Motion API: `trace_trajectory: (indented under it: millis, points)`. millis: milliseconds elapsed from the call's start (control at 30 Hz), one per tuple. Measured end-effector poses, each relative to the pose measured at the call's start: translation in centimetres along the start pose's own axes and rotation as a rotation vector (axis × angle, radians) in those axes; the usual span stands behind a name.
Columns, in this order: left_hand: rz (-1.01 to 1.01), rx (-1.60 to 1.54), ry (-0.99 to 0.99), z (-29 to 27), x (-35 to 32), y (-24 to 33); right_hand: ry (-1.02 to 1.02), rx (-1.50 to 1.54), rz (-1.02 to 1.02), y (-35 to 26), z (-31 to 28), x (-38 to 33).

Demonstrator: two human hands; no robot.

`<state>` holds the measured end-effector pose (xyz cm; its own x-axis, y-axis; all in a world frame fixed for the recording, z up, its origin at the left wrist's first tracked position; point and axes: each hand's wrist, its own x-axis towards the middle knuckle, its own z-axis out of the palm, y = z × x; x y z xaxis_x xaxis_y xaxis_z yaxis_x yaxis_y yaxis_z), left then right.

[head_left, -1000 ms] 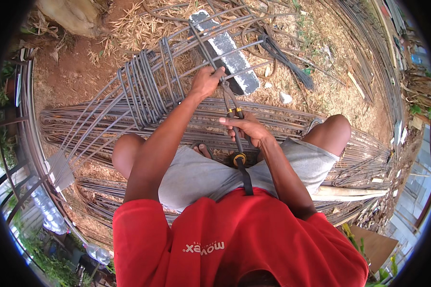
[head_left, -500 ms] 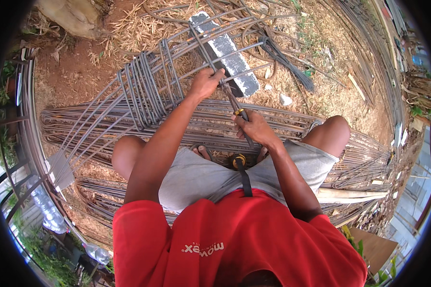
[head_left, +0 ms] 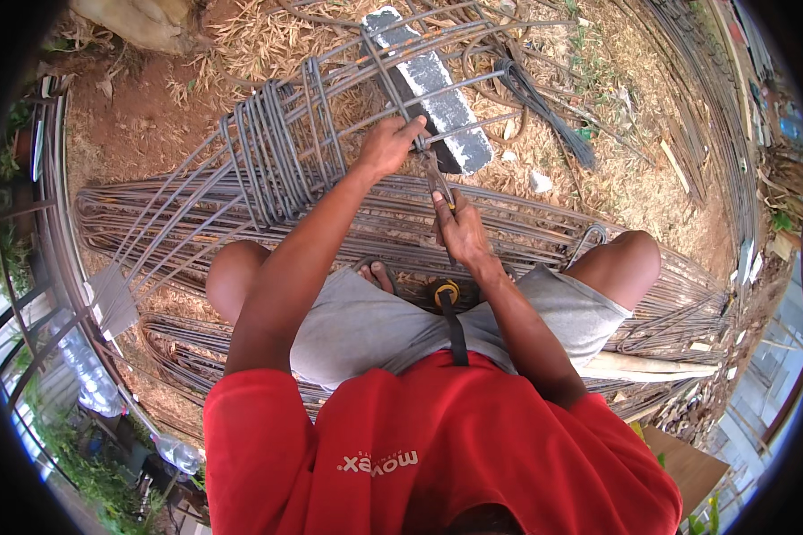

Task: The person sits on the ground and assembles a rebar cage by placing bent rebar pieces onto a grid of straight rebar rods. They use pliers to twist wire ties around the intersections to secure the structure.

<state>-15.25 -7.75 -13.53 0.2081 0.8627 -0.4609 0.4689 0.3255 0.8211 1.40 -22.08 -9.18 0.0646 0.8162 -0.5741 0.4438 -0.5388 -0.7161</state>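
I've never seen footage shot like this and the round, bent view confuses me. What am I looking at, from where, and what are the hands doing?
The camera sits on a person's head and looks down, so you see their red shirt, grey shorts and bare knees. The fisheye lens bends straight edges. They squat over bundles of steel rods on dirt and dry leaves. The left hand grips a rod near a grey block. The right hand holds a slim metal tool, probably pliers, pointed at that spot.

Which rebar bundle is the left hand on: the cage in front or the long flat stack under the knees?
The cage of bars with stirrups in front: the left hand grips its bar beside the grey block. The flat stack lies nearer the knees.
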Motion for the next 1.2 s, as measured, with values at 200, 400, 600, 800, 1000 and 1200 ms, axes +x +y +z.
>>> trace_trajectory:
  millis: [200,400,600,800,1000,1200]
  points:
    - [0.014,-0.012,0.011,-0.2,0.8,-0.3,-0.352,0.840,0.261,0.9,0.4,-0.3]
    - [-0.004,0.062,0.022,-0.1,0.9,-0.6,-0.487,0.644,0.201,0.5,-2.1,-1.7]
    - [0.028,0.033,-0.018,0.2,1.4,-1.3,0.177,-0.371,-0.271,2.7,-1.6,-2.5]
    - [-0.031,0.053,-0.054,-0.2,1.0,-0.5,-0.264,0.671,0.328,1.3,-1.6,-2.8]
    - [0.099,-0.012,-0.005,-0.1,0.5,-0.2,-0.132,0.173,0.293,0.8,-2.1,-2.9]
    - [0.100,0.038,0.014,0.0,0.3,0.0,-0.128,0.444,0.448,0.7,0.6,-3.0]
